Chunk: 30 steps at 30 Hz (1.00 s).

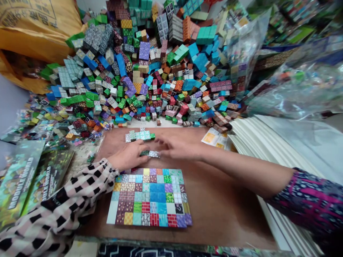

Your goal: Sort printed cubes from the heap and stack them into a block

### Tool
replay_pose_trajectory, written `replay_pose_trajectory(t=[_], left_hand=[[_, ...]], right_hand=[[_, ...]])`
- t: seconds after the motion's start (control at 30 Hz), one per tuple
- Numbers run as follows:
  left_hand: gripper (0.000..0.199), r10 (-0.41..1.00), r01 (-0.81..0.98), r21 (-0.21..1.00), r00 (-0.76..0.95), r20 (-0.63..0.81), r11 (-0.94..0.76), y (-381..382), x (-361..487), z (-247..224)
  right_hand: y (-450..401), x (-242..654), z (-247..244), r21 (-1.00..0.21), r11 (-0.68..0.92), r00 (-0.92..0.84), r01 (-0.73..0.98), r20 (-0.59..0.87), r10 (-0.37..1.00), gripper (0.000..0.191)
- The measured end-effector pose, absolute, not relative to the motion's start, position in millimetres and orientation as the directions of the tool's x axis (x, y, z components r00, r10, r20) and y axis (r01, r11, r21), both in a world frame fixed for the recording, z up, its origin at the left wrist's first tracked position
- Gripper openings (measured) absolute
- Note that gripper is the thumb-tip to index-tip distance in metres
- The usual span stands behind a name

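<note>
My left hand (130, 154), in a black-and-pink checkered sleeve, rests on the brown board with its fingers and thumb closed around a small dark green block (145, 152). Touching that block's right side is a small grey-and-white block (153, 154). My right hand (175, 147) comes in from the right, fingers loosely apart, its thumb side close to the grey-and-white block; I see nothing held in it. Just beyond both hands lies a short row of joined pale green and grey blocks (143, 135). Nearer to me is a stack of colourful printed sheets (155, 192) with square pixel patterns.
A large heap of patterned blocks (144, 85) fills the back. Left stand a yellow bag (40, 32) and "MODULE WORLD" booklets (24, 175). On the right are a pile of white sheets (257, 142), clear plastic bags (297, 89) and a small printed leaflet (214, 138).
</note>
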<state>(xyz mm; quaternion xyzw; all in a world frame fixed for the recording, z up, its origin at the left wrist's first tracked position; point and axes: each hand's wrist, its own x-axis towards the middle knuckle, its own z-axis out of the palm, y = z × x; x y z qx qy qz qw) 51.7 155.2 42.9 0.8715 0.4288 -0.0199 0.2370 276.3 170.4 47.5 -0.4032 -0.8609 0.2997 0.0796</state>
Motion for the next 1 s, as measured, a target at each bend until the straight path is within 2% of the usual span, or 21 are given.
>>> replay_pose_trajectory(t=[0.03, 0.1, 0.13, 0.2, 0.27, 0.53, 0.63, 0.87, 0.93, 1.0], left_hand=[[0.029, 0.745, 0.770, 0.373, 0.620, -0.247, -0.517, 155, 52, 43], [0.028, 0.751, 0.781, 0.342, 0.611, -0.249, -0.522, 155, 52, 42], [0.028, 0.751, 0.780, 0.335, 0.614, -0.242, -0.529, 155, 51, 41], [0.028, 0.748, 0.772, 0.332, 0.624, -0.226, -0.543, 156, 51, 38], [0.031, 0.745, 0.764, 0.337, 0.631, -0.217, -0.550, 157, 50, 36], [0.033, 0.732, 0.768, 0.308, 0.635, -0.248, -0.562, 158, 50, 40], [0.036, 0.737, 0.776, 0.296, 0.626, -0.254, -0.557, 158, 50, 40], [0.034, 0.728, 0.752, 0.283, 0.653, -0.206, -0.595, 157, 48, 36], [0.034, 0.732, 0.759, 0.274, 0.647, -0.213, -0.591, 155, 46, 36], [0.036, 0.738, 0.764, 0.266, 0.641, -0.209, -0.588, 153, 43, 37]], right_hand=[[179, 284, 51, -0.486, 0.476, -0.574, 0.733, -0.067, 0.816, 0.035], [199, 300, 58, -0.280, 0.361, -0.339, 0.890, 0.123, 0.933, 0.035], [209, 308, 60, -0.199, 0.279, -0.237, 0.939, 0.213, 0.948, 0.036], [229, 325, 60, -0.091, 0.165, -0.133, 0.982, 0.286, 0.949, 0.040], [245, 339, 55, -0.035, 0.130, -0.117, 0.991, 0.262, 0.958, 0.039], [260, 356, 44, 0.106, 0.216, -0.232, 0.971, 0.187, 0.954, 0.035], [260, 357, 44, 0.131, 0.268, -0.288, 0.954, 0.173, 0.942, 0.038], [254, 351, 54, 0.168, 0.336, -0.368, 0.927, 0.239, 0.898, 0.023], [240, 338, 59, 0.085, 0.389, -0.397, 0.917, 0.255, 0.881, 0.023], [218, 321, 58, -0.086, 0.455, -0.429, 0.886, 0.218, 0.877, 0.022]])
